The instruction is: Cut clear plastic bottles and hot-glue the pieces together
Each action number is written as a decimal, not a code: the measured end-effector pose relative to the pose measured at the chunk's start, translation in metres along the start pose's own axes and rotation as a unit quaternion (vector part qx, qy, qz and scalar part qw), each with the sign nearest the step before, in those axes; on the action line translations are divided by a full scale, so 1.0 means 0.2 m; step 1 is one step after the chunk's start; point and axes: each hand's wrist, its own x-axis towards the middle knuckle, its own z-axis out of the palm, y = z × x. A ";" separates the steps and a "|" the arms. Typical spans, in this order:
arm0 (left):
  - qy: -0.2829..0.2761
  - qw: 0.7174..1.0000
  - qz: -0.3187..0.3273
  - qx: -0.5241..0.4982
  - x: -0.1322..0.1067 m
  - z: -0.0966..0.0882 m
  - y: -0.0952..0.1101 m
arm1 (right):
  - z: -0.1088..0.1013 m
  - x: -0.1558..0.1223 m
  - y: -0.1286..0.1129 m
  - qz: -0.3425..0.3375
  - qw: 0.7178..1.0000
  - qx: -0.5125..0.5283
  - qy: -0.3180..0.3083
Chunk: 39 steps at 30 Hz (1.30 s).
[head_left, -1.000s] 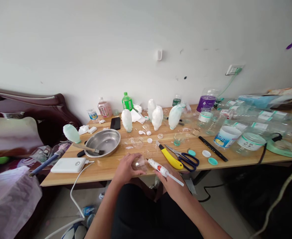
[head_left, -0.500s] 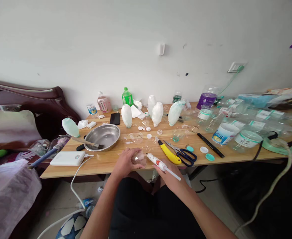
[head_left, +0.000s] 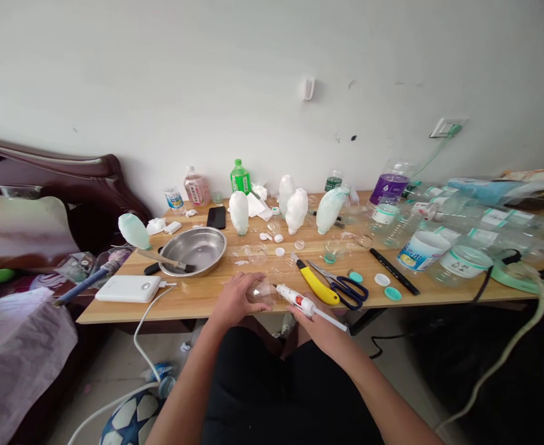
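A small clear plastic cup-shaped piece, see-through and glossy, is held down near the front edge of the tabletop by the left hand, whose fingers are curled over it. A white pen-shaped tool with a red mark is gripped in the right hand, its tip pointed at the clear piece and just beside it. One yellow utility knife and one pair of blue-handled scissors are laid just behind the tool, with two teal caps and one white cap to their right. One steel bowl, one white power bank, one black phone and one green bottle are seen farther left and back, and four white-coated bottles are stood upright behind. The tabletop is pale wood and crowded with clear bottles; it is set against a white wall, with a dark wooden headboard at the left.
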 end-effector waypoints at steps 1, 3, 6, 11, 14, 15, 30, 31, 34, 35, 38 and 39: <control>0.000 1.000 -0.001 0.000 0.00 0.00 0.00 | 0.00 0.00 0.00 0.004 1.000 -0.001 0.000; 0.000 1.000 -0.002 0.000 0.00 0.00 0.01 | 0.00 0.01 0.00 0.011 1.000 0.000 0.001; 0.000 1.000 -0.002 -0.002 0.00 0.00 0.00 | 0.01 0.01 0.01 0.017 1.000 0.005 0.004; 0.001 1.000 0.004 -0.007 0.00 0.00 -0.01 | 0.01 -0.04 0.03 0.023 0.999 0.023 -0.009; 0.000 1.000 0.004 -0.011 0.00 0.01 -0.01 | 0.01 -0.06 0.04 0.030 0.999 0.037 -0.021; 0.000 1.000 0.003 -0.013 0.00 0.01 -0.01 | 0.00 -0.06 0.04 0.035 0.998 0.040 -0.023; 0.006 1.000 0.004 0.004 -0.01 -0.01 0.00 | -0.01 -0.02 -0.02 0.014 0.998 0.056 -0.028; 0.006 1.000 0.003 0.004 -0.01 -0.01 0.00 | -0.01 -0.02 -0.03 0.004 0.998 0.049 -0.025; 0.005 1.000 0.002 0.006 -0.01 -0.01 0.01 | -0.01 -0.01 -0.05 -0.023 1.000 0.019 0.003; 0.007 1.000 0.002 0.007 -0.02 -0.02 0.01 | -0.01 -0.01 -0.06 -0.034 0.999 0.010 0.015; 0.013 1.000 -0.001 0.012 -0.02 -0.02 0.03 | 0.00 0.00 -0.07 -0.075 0.996 -0.001 0.046; 0.015 1.000 -0.003 0.013 -0.02 -0.02 0.03 | 0.00 0.00 -0.07 -0.085 0.995 -0.003 0.053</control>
